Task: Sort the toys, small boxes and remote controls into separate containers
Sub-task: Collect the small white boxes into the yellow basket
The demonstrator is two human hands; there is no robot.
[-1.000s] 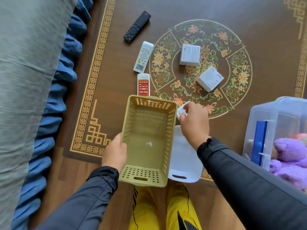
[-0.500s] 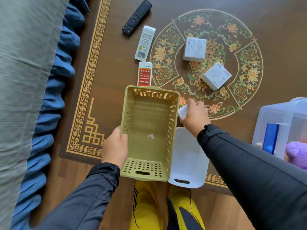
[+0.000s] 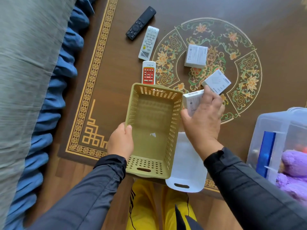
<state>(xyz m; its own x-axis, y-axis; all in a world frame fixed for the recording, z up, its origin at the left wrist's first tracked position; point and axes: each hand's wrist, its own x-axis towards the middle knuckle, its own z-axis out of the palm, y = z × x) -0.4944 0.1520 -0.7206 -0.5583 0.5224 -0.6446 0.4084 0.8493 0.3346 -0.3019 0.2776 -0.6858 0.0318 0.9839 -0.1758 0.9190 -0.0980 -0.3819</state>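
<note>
Mid-frame, my right hand (image 3: 203, 117) grips a small white box (image 3: 192, 101) beside the olive basket (image 3: 152, 128) my left hand (image 3: 121, 141) holds; next, probably drop it in.

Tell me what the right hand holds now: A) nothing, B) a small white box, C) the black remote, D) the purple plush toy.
B. The right hand holds a small white box in its grip at the right rim of the green basket, while the black remote lies on the rug and the purple plush toy sits in the clear bin.
</note>
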